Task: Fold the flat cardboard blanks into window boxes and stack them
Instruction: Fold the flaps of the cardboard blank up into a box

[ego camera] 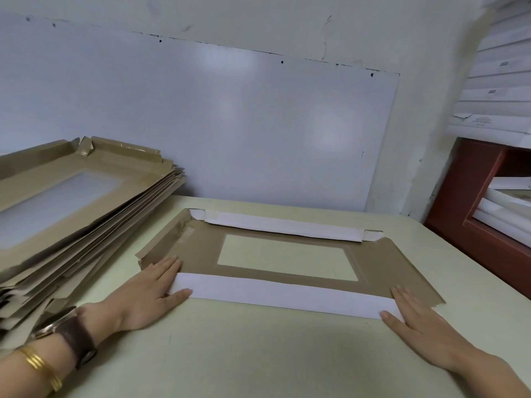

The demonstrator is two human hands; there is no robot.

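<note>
A flat brown cardboard blank (370, 262) with a clear rectangular window (287, 258) lies on the pale table (258, 354). Its near long flap (281, 297) is folded over, white side up, and so is the far flap (284, 225). My left hand (149, 294) lies flat with straight fingers on the left end of the near flap. At the right end of that same flap my right hand (419, 320) presses down, fingers straight. A tall pile of flat brown blanks (66, 208) with windows sits at the left.
A white board (230, 124) leans on the wall behind the table. At the right stands a red-brown shelf (477, 196) holding white folded boxes (505, 202), with more white boxes (500, 90) stacked above it. The table's right edge runs diagonally near the shelf.
</note>
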